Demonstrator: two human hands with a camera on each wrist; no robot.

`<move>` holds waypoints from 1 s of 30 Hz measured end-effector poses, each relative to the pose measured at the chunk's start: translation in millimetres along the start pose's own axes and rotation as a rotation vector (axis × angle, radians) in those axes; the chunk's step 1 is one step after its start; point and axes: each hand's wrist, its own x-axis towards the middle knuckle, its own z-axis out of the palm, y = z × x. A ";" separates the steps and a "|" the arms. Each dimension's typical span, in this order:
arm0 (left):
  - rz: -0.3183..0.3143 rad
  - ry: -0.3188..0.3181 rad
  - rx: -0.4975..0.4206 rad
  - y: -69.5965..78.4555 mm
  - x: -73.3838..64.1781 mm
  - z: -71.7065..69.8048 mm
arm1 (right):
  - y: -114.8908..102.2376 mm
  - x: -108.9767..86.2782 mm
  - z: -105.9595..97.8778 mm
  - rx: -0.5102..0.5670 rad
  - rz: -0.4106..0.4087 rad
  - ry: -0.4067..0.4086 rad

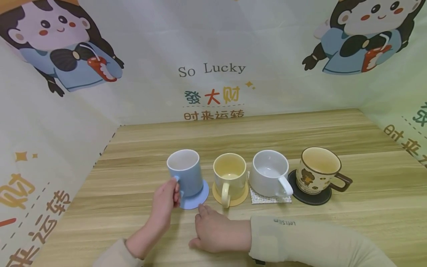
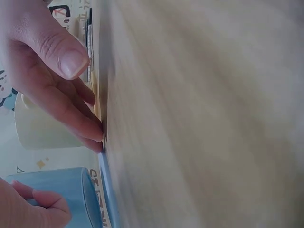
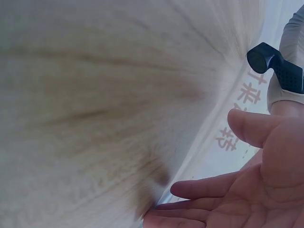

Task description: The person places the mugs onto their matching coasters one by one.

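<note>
My left hand grips the handle of a light blue mug. The mug stands upright over a round blue coaster; in the left wrist view a thin gap shows between the mug's base and the coaster. My right hand reaches in from the right with straight fingers, its fingertips right at the coaster's near edge. Its palm and spread thumb show in the right wrist view, with nothing in the grasp. To the right of the blue mug stands a yellow mug on a round yellow coaster.
Further right, a white mug stands on a square speckled coaster, beside a cream bear-print mug on a black coaster. All are on a wood-grain table, with a printed cloth backdrop behind and at both sides.
</note>
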 end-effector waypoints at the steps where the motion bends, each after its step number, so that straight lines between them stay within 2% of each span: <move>1: -0.002 0.001 0.003 -0.6 -0.1 0.4 | -0.1 -0.1 0.1 0.000 0.002 0.000; 9: -0.010 -0.007 0.008 -3.0 -0.5 1.4 | -0.1 0.0 -0.4 0.017 0.023 -0.013; 23: 0.004 -0.013 0.021 -4.7 -3.7 -0.6 | 0.4 0.4 0.4 -0.018 0.006 -0.006; 30: -0.018 -0.012 0.034 -3.6 -4.4 1.9 | 1.5 1.1 0.9 -0.042 -0.008 0.004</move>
